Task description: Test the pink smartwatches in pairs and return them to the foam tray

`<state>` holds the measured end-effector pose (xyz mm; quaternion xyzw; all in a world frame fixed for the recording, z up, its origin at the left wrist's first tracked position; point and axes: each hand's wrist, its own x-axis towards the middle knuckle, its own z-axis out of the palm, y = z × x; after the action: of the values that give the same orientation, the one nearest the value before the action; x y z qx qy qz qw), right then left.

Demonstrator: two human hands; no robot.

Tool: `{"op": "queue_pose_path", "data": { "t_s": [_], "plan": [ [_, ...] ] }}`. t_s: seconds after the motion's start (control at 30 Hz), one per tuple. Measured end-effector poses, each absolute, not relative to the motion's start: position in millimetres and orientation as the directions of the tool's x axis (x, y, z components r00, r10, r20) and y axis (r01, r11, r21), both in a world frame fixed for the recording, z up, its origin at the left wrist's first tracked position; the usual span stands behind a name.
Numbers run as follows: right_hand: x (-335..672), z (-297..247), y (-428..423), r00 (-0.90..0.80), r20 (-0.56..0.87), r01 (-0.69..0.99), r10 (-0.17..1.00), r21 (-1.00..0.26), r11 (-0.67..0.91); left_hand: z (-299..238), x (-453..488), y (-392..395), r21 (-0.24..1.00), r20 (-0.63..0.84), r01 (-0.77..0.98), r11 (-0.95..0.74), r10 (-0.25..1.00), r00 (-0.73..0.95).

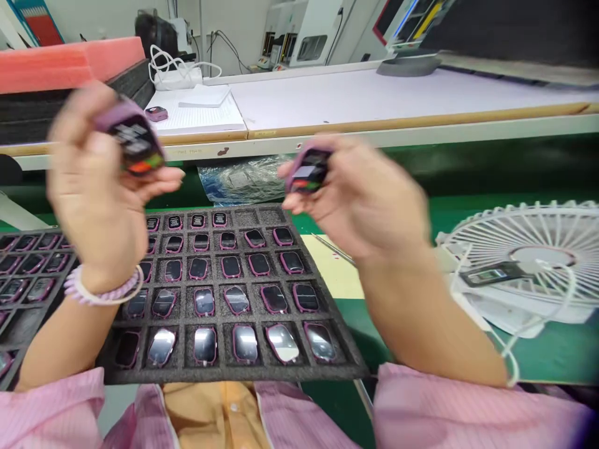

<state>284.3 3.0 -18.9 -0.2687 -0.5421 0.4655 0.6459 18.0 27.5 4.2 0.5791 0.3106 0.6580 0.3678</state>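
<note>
My left hand (96, 193) is raised above the tray, fingers closed on a pink-framed watch body (133, 138) with a lit screen. My right hand (362, 196) holds a second pink watch body (309, 169), also lit, pinched at the fingertips. Both hands are blurred by motion. Below them lies a black foam tray (346, 355) whose pockets hold several pink-rimmed watch bodies with dark screens. A second foam tray (28, 274) with more watch bodies sits at the left.
A white fan (528, 262) lies flat on the green mat at right. A clear plastic bag (241, 179) sits behind the tray. On the far white bench are a lone watch body (156, 113), paper sheets, cables and machines. Pink and black foam (65, 62) is stacked far left.
</note>
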Motion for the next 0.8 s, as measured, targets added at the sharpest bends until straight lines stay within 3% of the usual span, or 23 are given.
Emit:
{"op": "queue_pose_path", "data": {
  "t_s": [0.03,0.13,0.27,0.33,0.5,0.67,0.8],
  "plan": [
    [282.7,-31.7,15.9,-0.084,0.354,-0.334,0.932,-0.891,0.308,-3.9,27.5,35.5,0.814,0.557,-0.150,-0.561,0.828,-0.071],
    [282.9,-74.5,48.7,-0.173,0.053,-0.281,0.983,-0.960,0.002,-34.8,60.0,61.6,0.942,0.333,-0.084,-0.324,0.931,0.147],
    [293.9,-110.5,66.5,-0.125,-0.094,-0.228,0.988,-0.966,-0.121,-68.3,95.1,85.4,0.996,-0.021,0.087,-0.009,0.944,0.329],
    [303.9,-117.0,68.8,-0.129,-0.136,-0.226,0.982,-0.960,-0.162,-78.5,107.0,92.6,0.985,-0.100,0.171,0.034,0.914,0.394],
    [336.6,-127.4,76.4,-0.197,-0.116,-0.158,0.973,-0.976,-0.149,-98.5,126.6,114.2,0.906,-0.126,0.411,-0.103,0.861,0.493],
    [360.4,-148.0,99.1,-0.215,0.020,0.295,0.976,-0.952,0.084,-116.3,130.9,140.1,0.702,-0.026,0.628,-0.336,0.869,0.495],
    [367.7,-156.4,122.1,-0.211,0.083,0.500,0.974,-0.847,0.181,-122.3,131.7,147.0,0.515,-0.024,0.737,-0.439,0.852,0.524]
  ]
}}
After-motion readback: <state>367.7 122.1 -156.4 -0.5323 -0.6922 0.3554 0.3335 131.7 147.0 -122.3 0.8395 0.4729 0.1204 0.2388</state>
